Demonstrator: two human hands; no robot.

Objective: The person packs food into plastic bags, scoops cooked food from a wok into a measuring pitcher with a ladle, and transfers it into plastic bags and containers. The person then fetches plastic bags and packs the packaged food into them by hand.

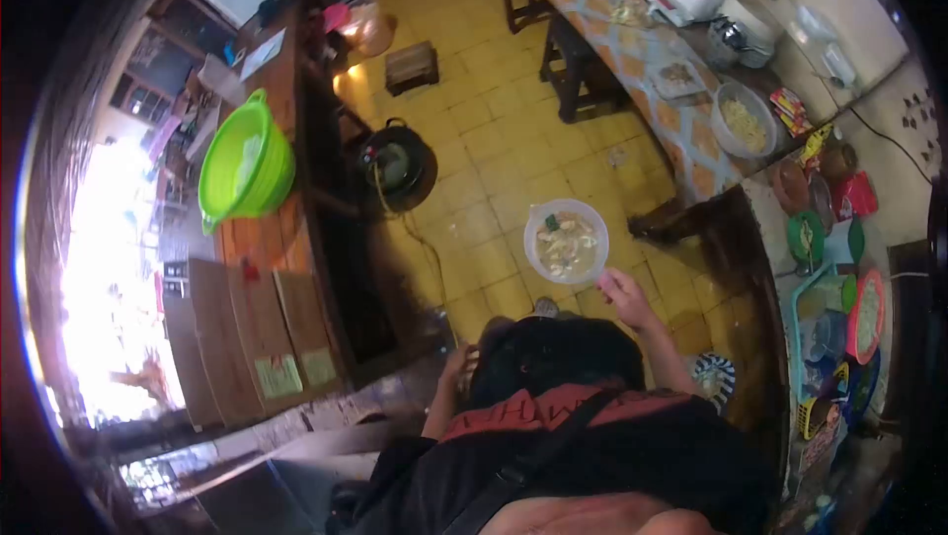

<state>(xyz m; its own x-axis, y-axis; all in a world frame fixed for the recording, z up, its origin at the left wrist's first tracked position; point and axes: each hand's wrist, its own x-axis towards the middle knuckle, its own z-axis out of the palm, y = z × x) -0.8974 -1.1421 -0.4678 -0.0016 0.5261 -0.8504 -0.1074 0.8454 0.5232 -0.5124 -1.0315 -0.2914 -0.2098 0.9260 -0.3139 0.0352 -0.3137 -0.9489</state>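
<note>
A translucent white bowl (567, 242) with pale food pieces, liquid and something green inside is held out over the yellow tiled floor. My right hand (625, 300) grips its lower right edge, fingers closed on a pinkish part there. Down at my left side, my left hand (460, 362) hangs beside my dark clothing. Its fingers are small and dim, and whether it holds anything cannot be made out.
To the left, a wooden counter (262, 239) bears a green basket (247, 162). A gas burner or pot (395, 164) and a small wooden stool (411, 67) stand on the floor. A patterned table (632, 71) and a shelf with bowls (864, 313) line the right.
</note>
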